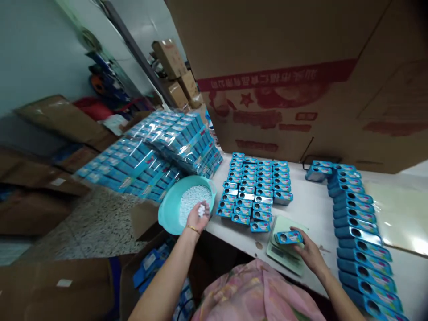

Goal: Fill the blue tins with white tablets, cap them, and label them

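My left hand (198,217), palm up and cupped, carries a small heap of white pellets (201,210) over the rim of a turquoise basin (167,209). Many more pellets (190,200) lie inside that basin. With its fingers at the right end, my right hand (306,248) grips a small blue box (288,237) that has a dark round hole in its top. The box is over a pale green scale (284,258); whether it rests on the plate I cannot tell. Rows of similar blue boxes (247,189) stand on the white table between my hands.
A long row of blue boxes (363,232) runs down the right side. Plastic-wrapped stacks of blue boxes (174,138) stand behind the basin. A big cardboard carton (284,111) walls off the table's back. Below left, an open carton holds blue boxes (150,263).
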Tool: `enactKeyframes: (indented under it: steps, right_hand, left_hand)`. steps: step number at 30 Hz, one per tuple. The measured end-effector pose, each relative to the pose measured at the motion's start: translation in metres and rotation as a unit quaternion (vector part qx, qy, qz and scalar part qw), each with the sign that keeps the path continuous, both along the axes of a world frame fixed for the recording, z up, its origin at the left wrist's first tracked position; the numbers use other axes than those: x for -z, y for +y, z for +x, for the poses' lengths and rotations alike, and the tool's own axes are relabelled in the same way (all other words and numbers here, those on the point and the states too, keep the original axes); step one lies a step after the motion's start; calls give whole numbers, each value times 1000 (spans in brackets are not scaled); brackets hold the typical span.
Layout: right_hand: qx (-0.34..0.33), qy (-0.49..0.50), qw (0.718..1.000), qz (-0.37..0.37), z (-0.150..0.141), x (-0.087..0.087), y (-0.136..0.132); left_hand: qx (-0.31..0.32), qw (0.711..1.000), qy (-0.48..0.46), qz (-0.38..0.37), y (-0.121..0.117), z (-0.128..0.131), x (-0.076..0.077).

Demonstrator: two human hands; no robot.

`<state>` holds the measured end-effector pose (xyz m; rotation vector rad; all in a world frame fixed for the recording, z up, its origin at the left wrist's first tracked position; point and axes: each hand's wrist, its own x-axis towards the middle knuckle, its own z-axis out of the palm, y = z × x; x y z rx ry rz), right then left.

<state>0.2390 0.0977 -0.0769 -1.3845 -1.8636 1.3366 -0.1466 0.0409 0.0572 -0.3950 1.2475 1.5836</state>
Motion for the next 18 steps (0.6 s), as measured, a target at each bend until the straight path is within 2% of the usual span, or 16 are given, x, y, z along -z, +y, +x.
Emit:
enactKeyframes:
  steps: [2, 4, 5, 7, 8, 9, 11, 12, 14, 16, 18]
  right_hand:
    - [-4, -6, 1000, 6, -1, 1, 3]
    - [-15, -8, 1000, 17, -1, 1, 5]
    - [-16, -9, 999, 27, -1, 0, 6]
    - [-2, -18, 998, 63, -3, -7, 7]
    - [8, -27, 996, 91, -4, -14, 8]
    - [17, -37, 991, 125, -6, -24, 8]
    - [9, -65, 974, 217, -13, -50, 10]
    - [-12, -85, 958, 272, -18, -65, 12]
    - [-77, -137, 910, 385, -30, -96, 14]
    - [-148, -185, 845, 480, -46, -121, 13]
    - [-188, -202, 790, 548, -61, -137, 8]
  left_hand:
    - [-52, 997, 46, -17, 2, -32, -11]
    - [-80, 994, 73, -33, 3, -41, -14]
    - [-88, 992, 82, -35, 3, -35, -13]
    - [-76, 993, 85, -13, 4, -6, -6]
    - [-50, 996, 76, 14, 4, 16, -1]
    - [32, 997, 36, 68, 6, 40, 6]
    - [179, 972, -88, 123, 11, 89, 19]
    - [221, 956, -141, 130, 16, 110, 25]
    - [249, 936, -203, 144, 25, 145, 36]
    - [249, 930, -236, 133, 36, 165, 43]
    - [240, 927, -258, 128, 43, 175, 46]
